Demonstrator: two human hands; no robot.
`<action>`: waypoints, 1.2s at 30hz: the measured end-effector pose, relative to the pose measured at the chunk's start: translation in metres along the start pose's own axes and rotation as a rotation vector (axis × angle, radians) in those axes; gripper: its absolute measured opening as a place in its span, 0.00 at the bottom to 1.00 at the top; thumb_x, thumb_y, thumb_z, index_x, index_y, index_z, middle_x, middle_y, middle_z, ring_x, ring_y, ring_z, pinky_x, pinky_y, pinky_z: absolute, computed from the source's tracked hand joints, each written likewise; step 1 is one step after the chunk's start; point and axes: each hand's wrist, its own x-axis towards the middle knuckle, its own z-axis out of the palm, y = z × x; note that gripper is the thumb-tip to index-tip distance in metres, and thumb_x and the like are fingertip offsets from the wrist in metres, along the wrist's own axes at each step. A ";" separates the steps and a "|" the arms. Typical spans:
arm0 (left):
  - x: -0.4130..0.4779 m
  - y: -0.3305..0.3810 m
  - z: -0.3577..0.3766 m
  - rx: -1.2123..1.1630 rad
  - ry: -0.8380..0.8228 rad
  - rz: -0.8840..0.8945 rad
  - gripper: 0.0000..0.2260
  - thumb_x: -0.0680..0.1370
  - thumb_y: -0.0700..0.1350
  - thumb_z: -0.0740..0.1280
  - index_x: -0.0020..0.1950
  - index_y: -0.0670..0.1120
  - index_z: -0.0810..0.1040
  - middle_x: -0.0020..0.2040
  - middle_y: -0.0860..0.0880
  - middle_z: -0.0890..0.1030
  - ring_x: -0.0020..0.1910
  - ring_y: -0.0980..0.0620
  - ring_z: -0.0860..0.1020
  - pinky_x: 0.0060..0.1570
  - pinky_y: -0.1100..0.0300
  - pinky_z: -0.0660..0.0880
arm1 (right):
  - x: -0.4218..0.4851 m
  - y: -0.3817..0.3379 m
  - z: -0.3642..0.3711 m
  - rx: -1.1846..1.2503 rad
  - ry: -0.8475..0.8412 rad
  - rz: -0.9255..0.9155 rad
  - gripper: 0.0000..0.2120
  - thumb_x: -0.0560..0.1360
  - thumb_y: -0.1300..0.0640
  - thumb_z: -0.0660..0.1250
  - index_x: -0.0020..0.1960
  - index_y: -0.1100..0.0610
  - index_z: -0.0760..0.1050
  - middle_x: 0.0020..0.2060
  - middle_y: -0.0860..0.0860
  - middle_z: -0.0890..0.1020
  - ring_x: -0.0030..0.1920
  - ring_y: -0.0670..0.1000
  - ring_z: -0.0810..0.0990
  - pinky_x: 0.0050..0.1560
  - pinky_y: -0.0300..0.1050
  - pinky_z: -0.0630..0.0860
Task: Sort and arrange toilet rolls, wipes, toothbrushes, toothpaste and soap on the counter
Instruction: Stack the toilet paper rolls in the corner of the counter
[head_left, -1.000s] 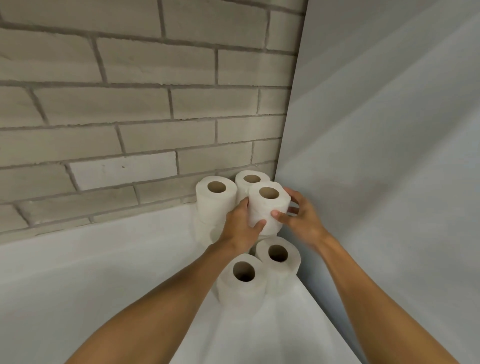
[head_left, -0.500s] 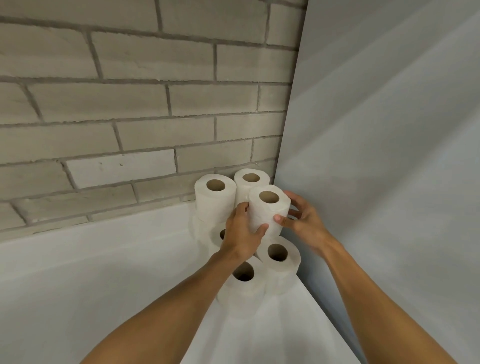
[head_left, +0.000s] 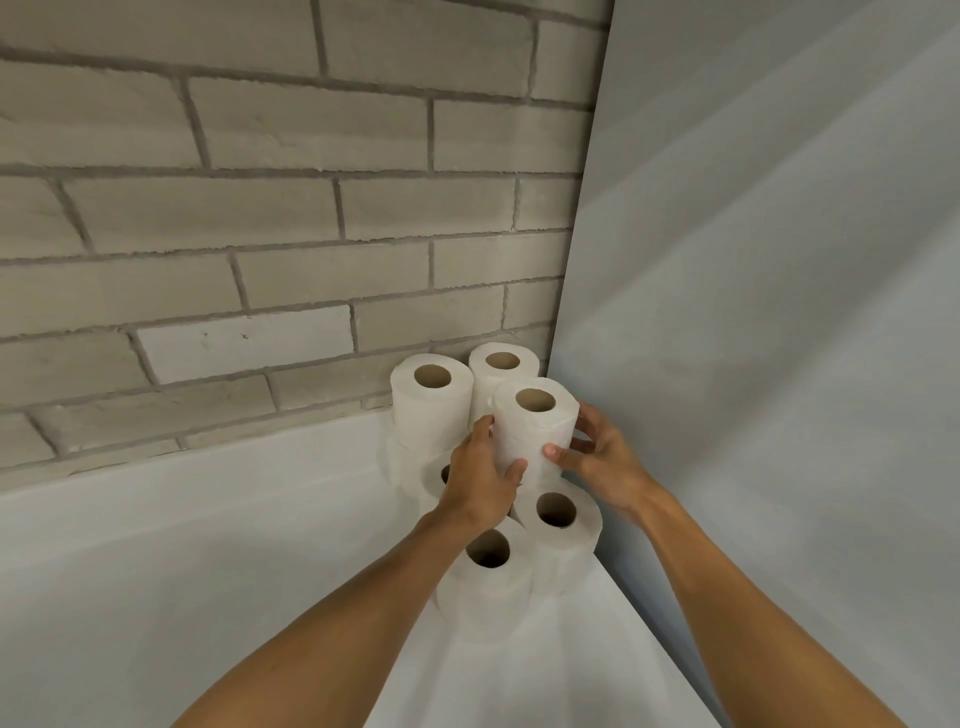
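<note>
Paper rolls (head_left: 431, 415) are sitting stacked; we're clasping the top roll (head_left: 530, 436) between left grip (head_left: 480, 483) and right grip (head_left: 605, 462); remaining sorting is probably waiting.

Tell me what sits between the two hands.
In the head view, one upright toilet roll sits between the left hand and right hand, gripped by both.

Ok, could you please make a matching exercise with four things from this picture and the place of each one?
Things:
1 left hand
2 right hand
3 brick wall
4 nearest roll

Places:
a at the back, behind the stack
b on the counter, in front of the stack
c on the right side of the held roll
d on the left side of the held roll

Pairs: 1-d, 2-c, 3-a, 4-b
</note>
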 end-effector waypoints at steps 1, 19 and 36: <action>0.000 0.000 0.000 0.004 0.001 0.000 0.29 0.75 0.47 0.71 0.72 0.50 0.62 0.70 0.49 0.70 0.68 0.45 0.71 0.64 0.43 0.71 | 0.000 0.000 0.000 -0.004 0.005 0.006 0.30 0.71 0.58 0.75 0.69 0.47 0.68 0.64 0.47 0.75 0.63 0.51 0.75 0.42 0.37 0.79; -0.019 0.003 -0.037 0.061 0.066 0.055 0.22 0.76 0.47 0.70 0.67 0.49 0.68 0.62 0.51 0.73 0.58 0.51 0.74 0.55 0.60 0.78 | -0.009 -0.037 0.010 0.065 0.305 -0.130 0.23 0.72 0.61 0.73 0.66 0.56 0.72 0.60 0.51 0.74 0.55 0.54 0.76 0.39 0.30 0.77; -0.137 -0.052 -0.200 0.390 0.267 0.098 0.22 0.76 0.46 0.67 0.70 0.50 0.67 0.68 0.52 0.70 0.66 0.49 0.66 0.64 0.60 0.65 | -0.070 -0.084 0.188 -0.307 -0.151 -0.339 0.12 0.77 0.58 0.67 0.56 0.43 0.78 0.50 0.40 0.80 0.52 0.44 0.78 0.50 0.36 0.73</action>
